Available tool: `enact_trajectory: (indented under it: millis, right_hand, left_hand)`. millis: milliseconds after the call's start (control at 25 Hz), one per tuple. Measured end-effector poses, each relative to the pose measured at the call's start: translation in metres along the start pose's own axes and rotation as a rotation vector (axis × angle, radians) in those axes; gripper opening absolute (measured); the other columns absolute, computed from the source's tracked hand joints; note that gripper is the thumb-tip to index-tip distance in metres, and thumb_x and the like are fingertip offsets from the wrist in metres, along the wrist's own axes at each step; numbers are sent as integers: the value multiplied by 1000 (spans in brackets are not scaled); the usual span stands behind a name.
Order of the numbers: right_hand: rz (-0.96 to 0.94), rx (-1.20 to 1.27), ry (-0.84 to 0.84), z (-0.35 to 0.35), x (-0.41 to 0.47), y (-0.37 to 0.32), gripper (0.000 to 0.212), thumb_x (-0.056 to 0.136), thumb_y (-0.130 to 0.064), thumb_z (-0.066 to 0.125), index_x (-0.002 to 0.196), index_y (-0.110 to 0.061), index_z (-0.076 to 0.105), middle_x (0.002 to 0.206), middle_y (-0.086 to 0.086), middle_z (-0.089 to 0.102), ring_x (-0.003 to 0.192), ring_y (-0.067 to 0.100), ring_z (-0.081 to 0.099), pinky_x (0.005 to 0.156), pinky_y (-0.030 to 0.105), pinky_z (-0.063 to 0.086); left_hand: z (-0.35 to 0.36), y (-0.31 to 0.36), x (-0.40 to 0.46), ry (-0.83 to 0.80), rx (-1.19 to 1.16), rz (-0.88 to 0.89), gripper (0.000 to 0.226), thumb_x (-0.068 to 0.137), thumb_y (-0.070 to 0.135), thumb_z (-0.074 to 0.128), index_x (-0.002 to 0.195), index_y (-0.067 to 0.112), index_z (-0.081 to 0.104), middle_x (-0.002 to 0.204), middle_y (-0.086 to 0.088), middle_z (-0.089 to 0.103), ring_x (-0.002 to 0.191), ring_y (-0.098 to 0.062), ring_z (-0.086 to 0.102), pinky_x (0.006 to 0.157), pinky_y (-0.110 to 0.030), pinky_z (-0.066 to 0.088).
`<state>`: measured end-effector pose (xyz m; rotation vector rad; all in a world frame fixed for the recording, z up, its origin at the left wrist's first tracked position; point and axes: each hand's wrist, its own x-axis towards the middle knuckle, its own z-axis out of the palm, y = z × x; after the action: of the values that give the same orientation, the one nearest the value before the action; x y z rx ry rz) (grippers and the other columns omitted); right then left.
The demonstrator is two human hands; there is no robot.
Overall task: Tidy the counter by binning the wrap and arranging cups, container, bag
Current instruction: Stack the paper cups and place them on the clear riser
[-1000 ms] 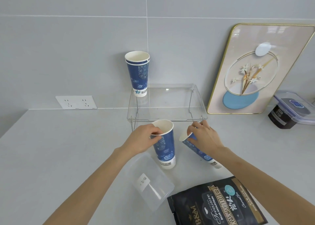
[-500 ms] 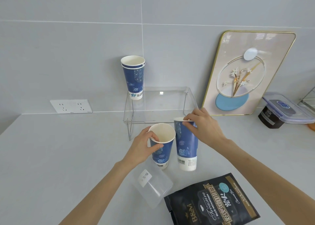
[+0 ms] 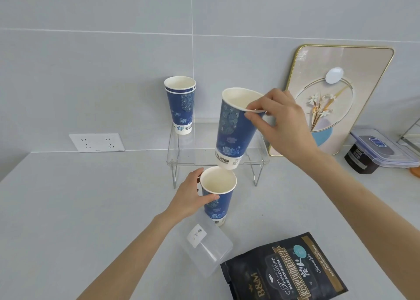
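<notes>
One blue paper cup held just over another.

I see my right hand (image 3: 281, 126) pinching the rim of a tilted blue floral paper cup (image 3: 234, 129), its base directly above the open mouth of a second blue paper cup (image 3: 218, 195) standing on the grey counter (image 3: 91, 208). My left hand (image 3: 191, 197) wraps that one; a clear plastic container (image 3: 204, 245) and a black coffee bag (image 3: 284, 270) lie nearer me.

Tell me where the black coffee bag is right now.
In the head view, the black coffee bag lies flat on the grey counter at lower right, beside the clear plastic container.
</notes>
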<state>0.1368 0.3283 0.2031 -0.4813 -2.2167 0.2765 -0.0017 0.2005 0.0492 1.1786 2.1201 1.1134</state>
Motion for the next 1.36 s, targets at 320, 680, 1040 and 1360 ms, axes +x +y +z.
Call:
enact_trajectory:
  millis: [320, 680, 1040, 1360]
  right_hand:
    - [-57, -10, -374, 53, -76, 11, 16, 82, -23, 59, 86, -11, 67, 88, 9, 64, 84, 30, 57, 61, 33, 47]
    - [9, -76, -537, 77, -115, 32, 20, 84, -21, 58, 98, -11, 67, 107, 8, 65, 101, 28, 57, 76, 38, 54]
    - [119, 60, -435, 66, -105, 26, 32, 82, -11, 64, 113, -12, 57, 132, 12, 45, 104, 18, 56, 85, 34, 53]
    - [456, 418, -325, 62, -72, 6, 57, 81, -13, 65, 131, -13, 38, 126, 6, 52, 100, 11, 55, 85, 23, 49]
  left_hand:
    - [-3, -6, -3, 16, -72, 3, 67, 68, 18, 77, 124, 15, 41, 123, 0, 52, 105, -11, 50, 80, -18, 40]
    - [1, -5, -8, 20, -58, 47, 72, 66, 17, 78, 126, 16, 38, 130, -2, 47, 106, -6, 46, 80, -13, 41]
    - [-6, 20, -13, 86, -177, 24, 73, 66, 13, 77, 128, 16, 38, 130, -2, 48, 108, -11, 47, 85, -31, 53]
    - [-47, 57, -12, 249, -207, 163, 70, 68, 14, 76, 127, 18, 39, 115, 12, 47, 104, -5, 48, 80, -17, 49]
